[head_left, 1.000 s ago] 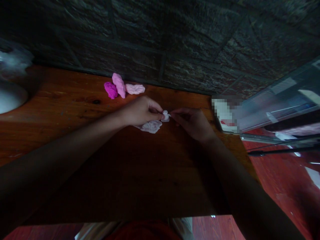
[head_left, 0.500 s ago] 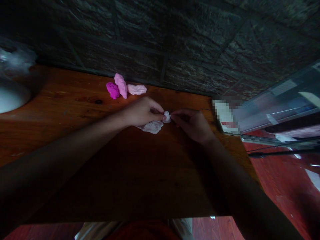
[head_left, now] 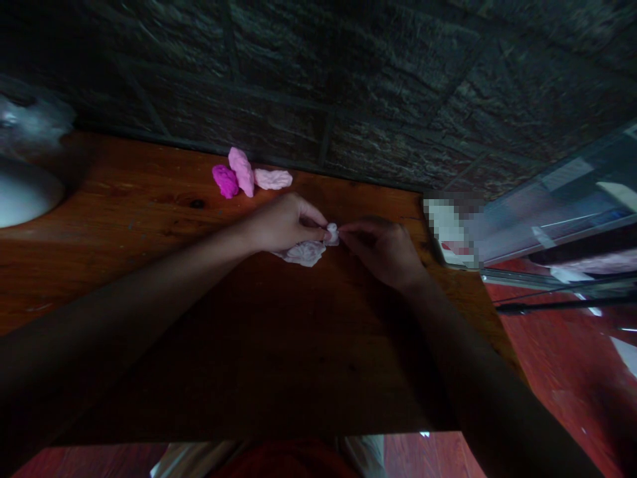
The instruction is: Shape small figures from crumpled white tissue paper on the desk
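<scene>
Both my hands meet over the middle of a reddish wooden table (head_left: 149, 265). My left hand (head_left: 281, 222) is closed, its fingers pinching a small pale pink crumpled piece (head_left: 304, 252) of soft material. My right hand (head_left: 385, 249) is closed too, pinching the small twisted end (head_left: 332, 233) of the same piece from the right. The wider part of the piece lies on the table under my left hand.
Three pink lumps (head_left: 243, 174), one magenta and two lighter, lie near the dark stone wall (head_left: 348, 79). A white rounded object (head_left: 22, 196) sits at the far left. A blurred item (head_left: 448, 232) and glass panels (head_left: 557, 199) stand at the right edge. Red floor shows beyond.
Both hands stay pinched on the pale pink piece in nearly the same place. The fingers shift only slightly around its twisted end.
</scene>
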{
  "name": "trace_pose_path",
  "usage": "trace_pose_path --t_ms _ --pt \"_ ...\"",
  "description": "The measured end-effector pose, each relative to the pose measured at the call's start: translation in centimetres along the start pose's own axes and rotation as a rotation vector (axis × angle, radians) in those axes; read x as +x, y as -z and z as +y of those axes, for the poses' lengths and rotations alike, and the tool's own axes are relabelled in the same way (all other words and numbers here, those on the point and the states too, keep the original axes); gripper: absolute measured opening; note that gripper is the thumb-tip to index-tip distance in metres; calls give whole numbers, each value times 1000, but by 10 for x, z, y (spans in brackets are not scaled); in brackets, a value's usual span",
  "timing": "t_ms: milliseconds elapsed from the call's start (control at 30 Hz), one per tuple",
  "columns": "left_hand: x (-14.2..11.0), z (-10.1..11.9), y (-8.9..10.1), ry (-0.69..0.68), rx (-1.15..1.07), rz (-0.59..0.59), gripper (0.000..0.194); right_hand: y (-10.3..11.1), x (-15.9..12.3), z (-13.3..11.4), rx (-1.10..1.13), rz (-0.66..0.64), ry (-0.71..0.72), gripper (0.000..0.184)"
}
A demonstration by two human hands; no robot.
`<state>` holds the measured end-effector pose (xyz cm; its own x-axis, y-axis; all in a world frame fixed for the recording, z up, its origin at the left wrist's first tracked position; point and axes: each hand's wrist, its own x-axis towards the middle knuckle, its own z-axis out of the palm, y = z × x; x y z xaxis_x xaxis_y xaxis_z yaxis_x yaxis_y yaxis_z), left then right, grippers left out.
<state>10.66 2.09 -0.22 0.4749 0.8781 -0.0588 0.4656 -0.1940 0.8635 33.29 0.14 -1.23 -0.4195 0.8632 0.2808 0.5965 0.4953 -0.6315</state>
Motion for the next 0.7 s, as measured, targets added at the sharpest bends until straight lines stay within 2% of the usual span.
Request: trace_pose_path --t_ms 167,333,533,700 --pt "0 -1 0 -24 30 9 26 12 -3 -2 -58 60 73 22" --pt "0 0 0 -14 43 1 29 9 -5 -7 -88 32 108 22" --pt "-1 1 0 5 36 -13 32 1 -5 -5 66 -23 -53 22" --pt "-2 1 0 5 31 1 30 6 -4 -6 251 -91 -168 23"
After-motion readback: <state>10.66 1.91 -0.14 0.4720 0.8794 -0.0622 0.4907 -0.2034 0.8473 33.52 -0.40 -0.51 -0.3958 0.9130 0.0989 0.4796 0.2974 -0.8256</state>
